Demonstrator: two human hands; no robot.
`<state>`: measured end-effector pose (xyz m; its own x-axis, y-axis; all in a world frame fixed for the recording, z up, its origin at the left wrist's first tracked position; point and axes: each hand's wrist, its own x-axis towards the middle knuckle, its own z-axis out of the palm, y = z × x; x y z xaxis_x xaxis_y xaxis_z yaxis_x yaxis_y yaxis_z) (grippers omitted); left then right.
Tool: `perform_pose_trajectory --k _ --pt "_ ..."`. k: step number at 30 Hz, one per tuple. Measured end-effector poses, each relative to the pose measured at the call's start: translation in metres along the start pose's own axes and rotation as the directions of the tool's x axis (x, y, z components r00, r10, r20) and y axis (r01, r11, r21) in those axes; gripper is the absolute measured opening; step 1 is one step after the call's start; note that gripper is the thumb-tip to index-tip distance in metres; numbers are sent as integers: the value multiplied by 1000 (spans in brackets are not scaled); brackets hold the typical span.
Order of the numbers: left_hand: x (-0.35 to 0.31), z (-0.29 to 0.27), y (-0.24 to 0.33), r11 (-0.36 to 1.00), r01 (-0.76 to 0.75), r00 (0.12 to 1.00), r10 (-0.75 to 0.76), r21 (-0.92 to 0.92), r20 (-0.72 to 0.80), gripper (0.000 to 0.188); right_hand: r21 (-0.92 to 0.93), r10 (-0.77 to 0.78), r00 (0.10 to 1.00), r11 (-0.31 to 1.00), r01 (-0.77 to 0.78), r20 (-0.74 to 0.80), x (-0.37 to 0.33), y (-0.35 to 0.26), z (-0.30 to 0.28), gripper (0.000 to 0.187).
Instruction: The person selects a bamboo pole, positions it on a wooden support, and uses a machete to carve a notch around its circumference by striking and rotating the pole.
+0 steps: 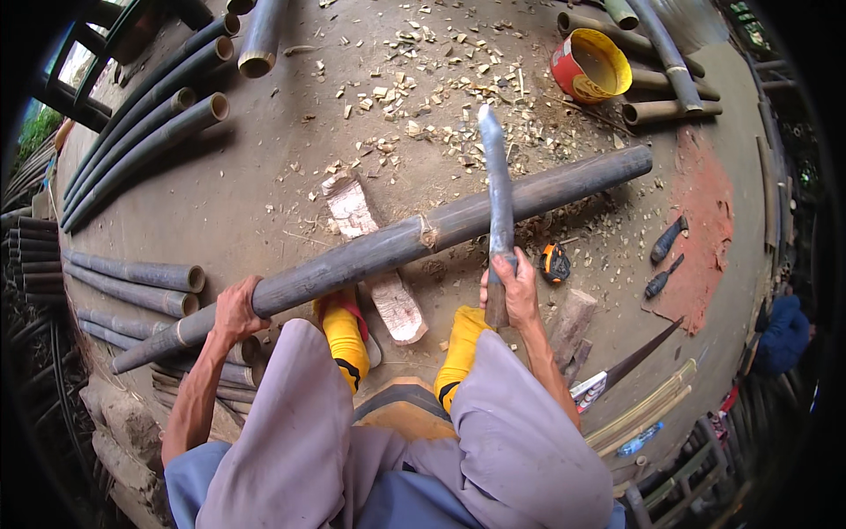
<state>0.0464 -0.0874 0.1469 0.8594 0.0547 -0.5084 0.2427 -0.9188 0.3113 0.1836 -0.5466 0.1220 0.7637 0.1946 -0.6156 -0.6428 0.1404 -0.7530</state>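
A long dark bamboo pole [352, 264] slants across in front of my knees, its far end up to the right. My left hand [236, 310] is wrapped round it near its lower left end. Under the pole's middle lies a chipped wood block [397, 304]. In my right hand [514, 286] is a machete [499, 189], gripped by its wooden handle with the blade pointing away from me. The blade passes over the pole; whether it touches the bamboo I cannot tell.
Bamboo poles [167, 123] lie along the left, more at the upper right beside a red and yellow bucket [592, 63]. Wood chips [414, 97] litter the ground. Right of me are a tape measure [554, 263], a handsaw [630, 361], two dark tools [668, 240] and bamboo strips [643, 407].
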Motion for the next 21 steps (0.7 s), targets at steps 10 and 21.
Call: perform_pose_trajectory --k 10,21 --pt "-1 5 3 1000 -7 1000 7 8 -30 66 -213 -88 996 974 82 -17 6 6 17 44" --pt "-2 1 0 999 48 999 -48 17 22 65 167 -130 960 971 174 -246 9 12 25 44"
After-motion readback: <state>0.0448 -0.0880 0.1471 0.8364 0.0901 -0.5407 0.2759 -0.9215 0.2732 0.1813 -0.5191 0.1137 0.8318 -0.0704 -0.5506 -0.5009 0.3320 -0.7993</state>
